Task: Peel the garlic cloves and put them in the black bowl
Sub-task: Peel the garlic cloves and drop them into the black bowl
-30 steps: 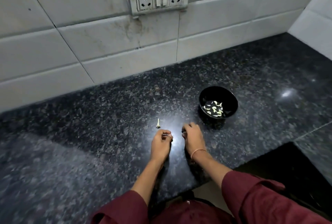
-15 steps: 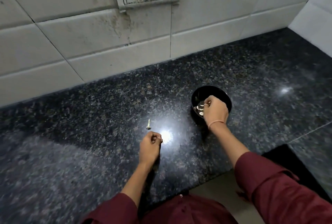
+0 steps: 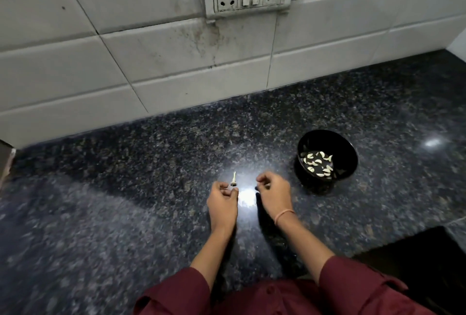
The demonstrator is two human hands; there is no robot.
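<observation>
The left hand (image 3: 223, 205) and right hand (image 3: 273, 194) sat over the counter (image 3: 126, 213), fingers curled in; whether either pinched a clove was too small to tell; peeled cloves (image 3: 318, 164) lay in the black bowl (image 3: 327, 141), near the right hand; a slick clove could slip from a loose pinch and skitter across the stone.

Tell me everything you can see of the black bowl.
The black bowl is small, round and deep, with a glossy, plastic-looking wall and a plain rim. It stands upright on the dark speckled countertop, up and to the right of the right hand, which is apart from it. A shallow layer of pale peeled garlic cloves lies on its bottom; most of its depth is unfilled. Nothing else touches it.
</observation>
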